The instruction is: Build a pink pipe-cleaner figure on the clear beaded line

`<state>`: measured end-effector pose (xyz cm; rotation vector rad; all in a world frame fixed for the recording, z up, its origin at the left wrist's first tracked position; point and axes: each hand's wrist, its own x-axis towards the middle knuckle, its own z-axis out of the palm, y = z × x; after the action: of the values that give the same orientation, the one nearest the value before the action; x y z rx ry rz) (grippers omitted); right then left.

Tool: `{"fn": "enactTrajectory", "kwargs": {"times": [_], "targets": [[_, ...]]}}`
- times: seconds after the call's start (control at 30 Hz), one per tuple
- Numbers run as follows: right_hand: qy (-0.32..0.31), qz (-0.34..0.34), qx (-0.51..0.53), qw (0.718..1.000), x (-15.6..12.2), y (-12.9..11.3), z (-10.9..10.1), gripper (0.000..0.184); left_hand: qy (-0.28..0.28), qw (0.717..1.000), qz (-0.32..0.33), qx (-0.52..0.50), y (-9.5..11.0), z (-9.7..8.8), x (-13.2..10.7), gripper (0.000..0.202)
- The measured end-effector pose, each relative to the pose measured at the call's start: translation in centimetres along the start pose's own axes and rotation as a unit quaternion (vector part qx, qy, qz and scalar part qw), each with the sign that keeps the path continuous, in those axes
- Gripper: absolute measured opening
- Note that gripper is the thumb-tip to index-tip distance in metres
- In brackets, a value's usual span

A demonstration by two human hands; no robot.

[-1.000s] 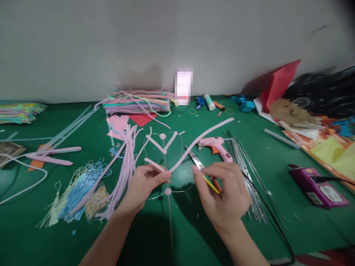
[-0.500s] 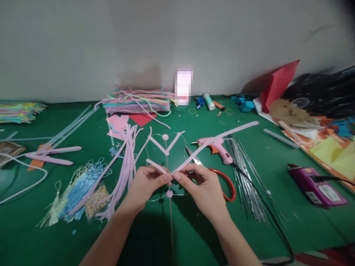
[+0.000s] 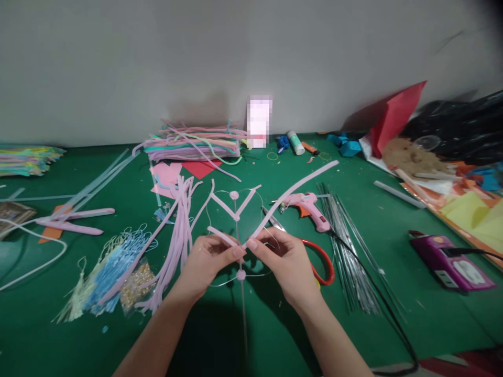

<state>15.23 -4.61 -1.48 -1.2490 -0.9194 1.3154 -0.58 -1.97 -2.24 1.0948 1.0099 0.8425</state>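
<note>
A long pale pink pipe cleaner (image 3: 295, 187) is pinched near its bend by my right hand (image 3: 281, 259). My left hand (image 3: 212, 262) grips its short end, and the fingertips of both hands nearly meet at a thin upright wire stem (image 3: 242, 314). Around the stem runs a round wire hoop (image 3: 209, 212). Higher on it sits a V-shaped pink pipe cleaner (image 3: 223, 205). Small pink knobs mark the stem at the top (image 3: 234, 195) and below my fingers (image 3: 241, 275). Red-handled scissors (image 3: 320, 256) lie partly behind my right hand.
A pink glue gun (image 3: 310, 207) and a bunch of metal wires (image 3: 351, 262) lie to the right, near a purple power box (image 3: 451, 262). Loose pink pipe cleaners (image 3: 176, 241) and blue tassels (image 3: 113, 272) lie left. A pipe cleaner bundle (image 3: 192, 146) is at the back.
The long free end of the pink pipe cleaner has swung up and leftward, now curving more steeply. My right hand has tilted slightly; my left hand stays nearly in place.
</note>
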Motion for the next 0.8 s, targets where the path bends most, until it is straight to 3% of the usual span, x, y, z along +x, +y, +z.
{"fn": "enactTrajectory", "kwargs": {"times": [0.53,0.8], "targets": [[0.019,0.0,0.001,1.0,0.16,0.18,-0.12,0.019,0.004,1.0,-0.002,0.017,0.08,0.03,0.04,0.02],[0.07,-0.027,-0.023,0.997,0.23,0.35,-0.16,0.023,0.005,0.999,0.002,0.038,0.09,0.04,0.09,0.021]]}}
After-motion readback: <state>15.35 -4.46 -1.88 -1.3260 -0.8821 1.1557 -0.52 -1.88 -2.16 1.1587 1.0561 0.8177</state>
